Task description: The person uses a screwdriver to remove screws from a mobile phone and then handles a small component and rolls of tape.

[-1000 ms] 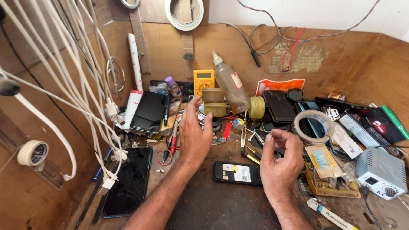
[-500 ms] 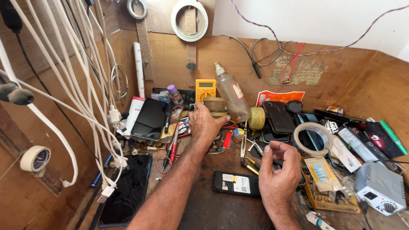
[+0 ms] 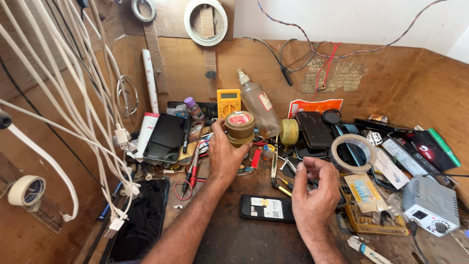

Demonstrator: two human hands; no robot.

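My left hand grips a small round brass-coloured tin with a red-and-white label on its lid, lifted above the cluttered bench. My right hand hovers lower, fingers curled and pinched on a thin dark tool or tweezers, only partly visible. Just below both hands lies a dark phone, back side up with its cover off. A tilted plastic squeeze bottle leans behind the tin.
White cables hang at left. A black tablet and phone lie left. A yellow multimeter, tape roll, grey power box and several small parts crowd the wooden bench.
My left hand reached back into the clutter, closed on the round tin and lifted it. My right hand stayed low near the phone with its fingers pinched.
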